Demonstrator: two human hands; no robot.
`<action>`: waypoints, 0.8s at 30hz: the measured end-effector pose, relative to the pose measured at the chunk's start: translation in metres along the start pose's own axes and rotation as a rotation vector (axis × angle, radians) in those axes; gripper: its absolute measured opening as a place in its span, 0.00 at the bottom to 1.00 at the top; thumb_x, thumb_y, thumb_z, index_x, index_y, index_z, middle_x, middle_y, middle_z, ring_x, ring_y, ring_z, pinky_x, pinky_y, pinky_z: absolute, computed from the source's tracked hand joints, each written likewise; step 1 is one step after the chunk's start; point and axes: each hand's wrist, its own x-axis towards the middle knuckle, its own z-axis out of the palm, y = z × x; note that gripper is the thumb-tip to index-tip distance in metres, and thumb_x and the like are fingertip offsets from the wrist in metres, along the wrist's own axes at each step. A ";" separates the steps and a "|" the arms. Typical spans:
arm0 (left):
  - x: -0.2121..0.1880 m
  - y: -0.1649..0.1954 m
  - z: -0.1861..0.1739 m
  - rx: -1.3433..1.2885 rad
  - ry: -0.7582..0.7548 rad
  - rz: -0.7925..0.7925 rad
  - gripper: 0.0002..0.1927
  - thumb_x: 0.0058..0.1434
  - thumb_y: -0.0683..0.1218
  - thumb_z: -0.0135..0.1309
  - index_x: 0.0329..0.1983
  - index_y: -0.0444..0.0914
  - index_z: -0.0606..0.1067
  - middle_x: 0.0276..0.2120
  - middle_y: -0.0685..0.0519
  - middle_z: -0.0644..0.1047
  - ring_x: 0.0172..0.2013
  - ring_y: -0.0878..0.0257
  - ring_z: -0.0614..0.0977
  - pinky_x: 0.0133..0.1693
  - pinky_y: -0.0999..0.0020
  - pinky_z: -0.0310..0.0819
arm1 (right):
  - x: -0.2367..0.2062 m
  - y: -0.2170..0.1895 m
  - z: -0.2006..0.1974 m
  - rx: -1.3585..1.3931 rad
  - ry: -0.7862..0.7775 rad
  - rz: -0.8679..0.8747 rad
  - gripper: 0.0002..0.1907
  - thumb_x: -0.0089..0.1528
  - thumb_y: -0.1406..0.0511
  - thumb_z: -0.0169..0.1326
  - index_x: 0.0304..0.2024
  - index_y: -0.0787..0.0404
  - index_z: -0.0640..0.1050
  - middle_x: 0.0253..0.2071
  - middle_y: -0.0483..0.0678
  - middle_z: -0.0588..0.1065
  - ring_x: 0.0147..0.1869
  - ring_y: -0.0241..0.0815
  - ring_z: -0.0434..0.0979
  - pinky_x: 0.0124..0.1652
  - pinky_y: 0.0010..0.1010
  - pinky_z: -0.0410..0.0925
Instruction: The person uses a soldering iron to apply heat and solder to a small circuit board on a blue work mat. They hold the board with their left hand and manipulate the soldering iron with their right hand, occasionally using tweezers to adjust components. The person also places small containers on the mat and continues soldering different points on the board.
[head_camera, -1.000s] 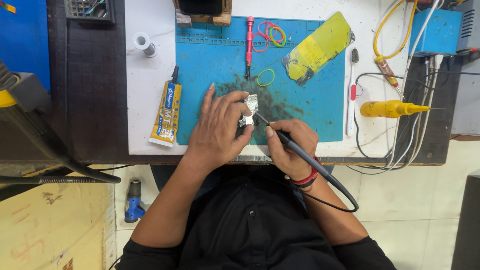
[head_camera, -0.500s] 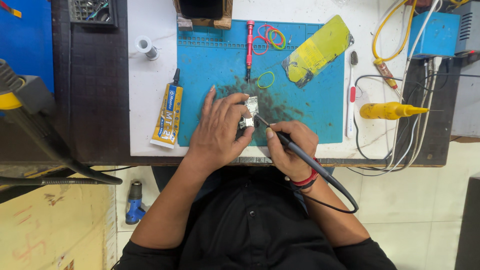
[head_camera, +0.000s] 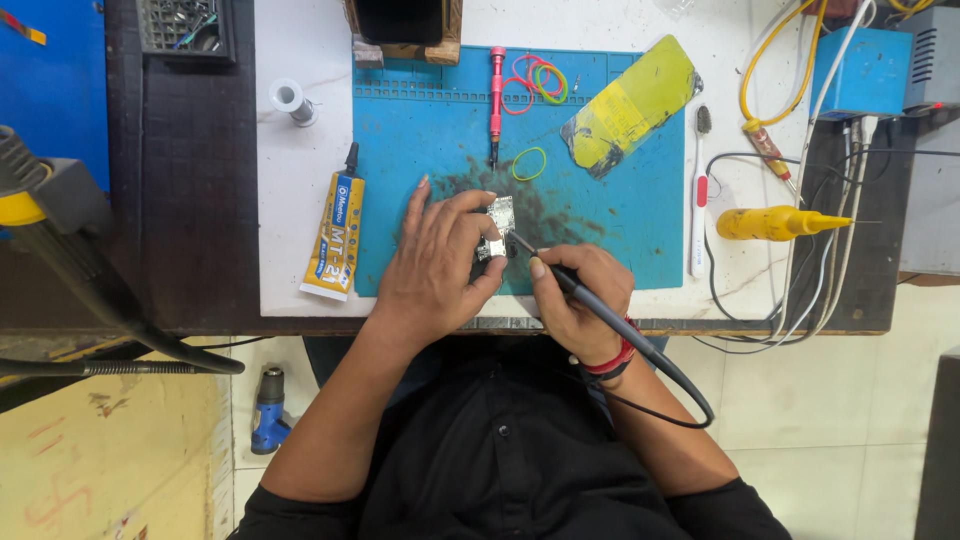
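On the blue mat (head_camera: 600, 215), left hand (head_camera: 435, 265) pinches a small metal part (head_camera: 495, 228); right hand (head_camera: 580, 300) grips a soldering iron (head_camera: 600, 310).

A white worktop (head_camera: 300, 200) with a dark border fills the upper frame, evenly lit. Pale floor tiles (head_camera: 800, 420) show at the lower right, and a worn yellow painted floor (head_camera: 110, 460) at the lower left.

Left hand (head_camera: 438, 262) flat, fingers pinched; right hand (head_camera: 580, 300) curled in pen grip, wrists close.
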 end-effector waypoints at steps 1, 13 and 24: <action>0.000 0.000 0.000 -0.002 -0.003 0.000 0.17 0.61 0.46 0.61 0.48 0.38 0.68 0.58 0.45 0.72 0.59 0.48 0.74 0.71 0.39 0.47 | -0.001 0.000 0.000 -0.001 0.000 0.003 0.05 0.61 0.73 0.62 0.39 0.66 0.78 0.28 0.49 0.74 0.29 0.42 0.73 0.32 0.31 0.65; -0.001 0.001 -0.001 -0.003 0.004 0.001 0.17 0.61 0.46 0.61 0.48 0.38 0.68 0.58 0.45 0.72 0.58 0.49 0.74 0.71 0.40 0.47 | -0.001 -0.001 0.001 -0.005 0.001 -0.007 0.05 0.61 0.73 0.62 0.39 0.66 0.78 0.29 0.49 0.75 0.29 0.42 0.73 0.32 0.31 0.65; -0.001 0.001 0.000 -0.017 0.010 -0.002 0.17 0.61 0.46 0.61 0.48 0.39 0.68 0.58 0.46 0.72 0.59 0.49 0.74 0.71 0.39 0.47 | -0.001 -0.001 0.000 -0.008 -0.009 -0.003 0.05 0.62 0.73 0.62 0.39 0.65 0.78 0.29 0.49 0.75 0.29 0.42 0.73 0.33 0.31 0.65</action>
